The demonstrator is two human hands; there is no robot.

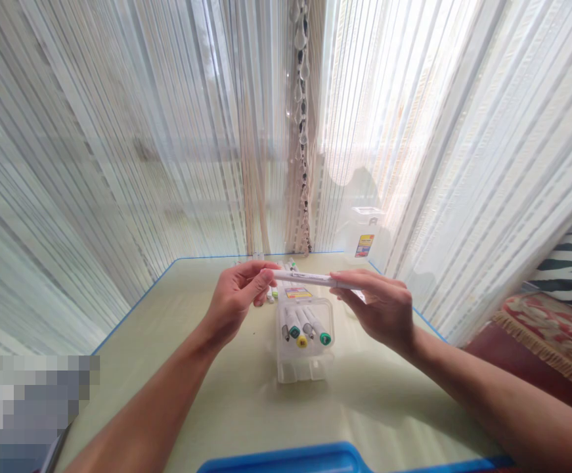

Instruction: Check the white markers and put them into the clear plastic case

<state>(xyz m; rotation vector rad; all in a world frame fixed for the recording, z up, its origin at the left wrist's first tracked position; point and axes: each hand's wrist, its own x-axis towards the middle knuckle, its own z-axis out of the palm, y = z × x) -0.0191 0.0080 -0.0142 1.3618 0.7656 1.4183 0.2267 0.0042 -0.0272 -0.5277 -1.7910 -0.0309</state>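
A white marker (310, 279) with small dark print lies level between my two hands, above the table. My left hand (234, 295) pinches its left end between thumb and fingers. At the other end, my right hand (381, 302) closes its fingers over the marker. Below sits a clear plastic case (301, 373), holding several white markers with green, yellow and grey ends, such as the yellow-ended marker (302, 341). More white markers (289, 265) lie behind my left hand, partly hidden by it and by the held marker.
The pale green table (217, 407) has a blue edge. A clear plastic cover (364, 233) with a yellow label stands at the back right, by the string curtain (192, 131). A blue plastic object (286, 458) is at the front. A fringed red cover (551, 328) lies right of the table.
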